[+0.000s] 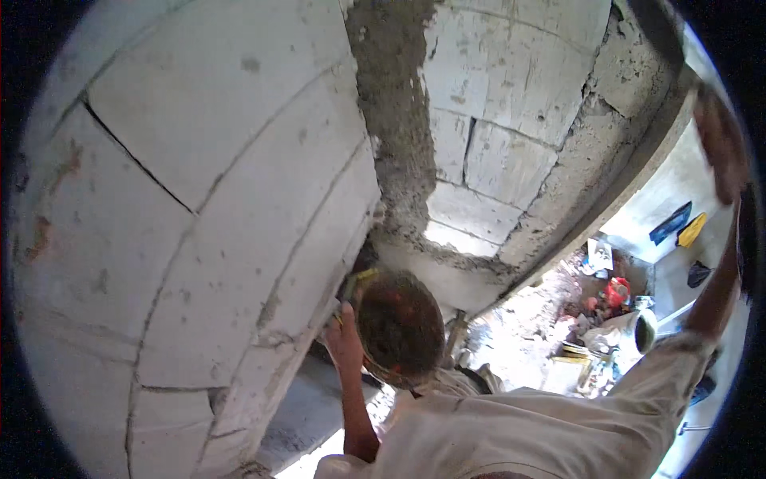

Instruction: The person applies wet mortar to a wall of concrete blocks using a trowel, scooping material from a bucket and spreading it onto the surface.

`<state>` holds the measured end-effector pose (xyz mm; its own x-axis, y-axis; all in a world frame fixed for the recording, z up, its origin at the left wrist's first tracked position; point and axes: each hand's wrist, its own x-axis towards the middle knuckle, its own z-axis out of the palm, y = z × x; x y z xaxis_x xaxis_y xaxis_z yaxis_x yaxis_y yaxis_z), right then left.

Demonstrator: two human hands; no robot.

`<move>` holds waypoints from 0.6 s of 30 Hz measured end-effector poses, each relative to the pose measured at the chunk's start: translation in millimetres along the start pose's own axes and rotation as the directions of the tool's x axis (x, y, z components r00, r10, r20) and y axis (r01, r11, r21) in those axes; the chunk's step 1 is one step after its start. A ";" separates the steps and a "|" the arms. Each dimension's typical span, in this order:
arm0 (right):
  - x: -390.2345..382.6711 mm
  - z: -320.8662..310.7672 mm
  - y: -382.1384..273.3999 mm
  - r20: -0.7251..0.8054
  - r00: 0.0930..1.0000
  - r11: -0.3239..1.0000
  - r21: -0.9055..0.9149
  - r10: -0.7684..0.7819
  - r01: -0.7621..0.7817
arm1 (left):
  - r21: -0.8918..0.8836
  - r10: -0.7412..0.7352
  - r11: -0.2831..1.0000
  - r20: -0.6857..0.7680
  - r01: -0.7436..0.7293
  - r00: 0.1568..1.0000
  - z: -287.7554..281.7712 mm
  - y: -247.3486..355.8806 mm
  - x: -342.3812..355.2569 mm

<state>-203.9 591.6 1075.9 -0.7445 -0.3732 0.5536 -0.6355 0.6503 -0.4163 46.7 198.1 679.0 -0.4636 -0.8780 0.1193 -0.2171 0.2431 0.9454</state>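
A round, dark bucket [399, 327], its inside coated or filled with what looks like mortar, is tilted up in front of my body. My left hand [345, 339] is closed at its left rim, beside a small yellowish piece whose kind I cannot make out. My right arm stretches far out to the right. At its end my right hand [722, 148] is raised, fingers extended, near the edge of the opening. It holds nothing that I can see. A strip of grey mortar [395, 120] runs down the wall corner beyond the bucket.
Pale block walls [223, 263] with dark joints stand close on the left, and another block wall [511, 96] rises ahead. Down to the right, past a rough concrete edge [614, 184], lie a white bucket [645, 331], a red bag [617, 292] and scattered debris.
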 end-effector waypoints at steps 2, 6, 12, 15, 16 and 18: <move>-44.5 58.6 114.3 -0.106 0.974 0.909 -0.351 0.201 -0.226 | 0.014 0.057 0.998 0.063 -0.058 0.996 -1.9 -0.9 9.6; -117.1 169.8 36.1 0.710 0.682 0.889 -0.183 -0.175 0.420 | 0.238 -0.015 0.971 0.125 -0.015 0.992 12.2 35.2 32.1; -160.6 291.0 18.8 0.606 0.756 0.731 -0.396 -0.247 0.556 | 0.033 0.047 0.998 0.302 -0.060 0.952 52.1 107.6 40.1; -158.4 345.1 13.3 0.716 0.696 0.817 -0.368 -0.057 0.445 | 0.085 0.046 0.993 0.345 -0.080 0.937 56.9 122.6 28.3; -156.1 363.2 11.9 0.772 0.636 0.808 -0.393 0.030 0.439 | 0.057 0.099 0.990 0.356 -0.128 0.929 59.3 123.8 24.9; -156.5 371.8 7.6 0.816 0.568 0.794 -0.414 0.107 0.446 | 0.024 0.154 0.985 0.354 -0.173 0.922 59.6 125.4 20.9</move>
<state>-168.3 409.0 718.0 -0.6575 -0.6826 -0.3190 -0.7516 0.6236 0.2150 -41.4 234.8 782.0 -0.7654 -0.6264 0.1478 -0.1543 0.4016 0.9027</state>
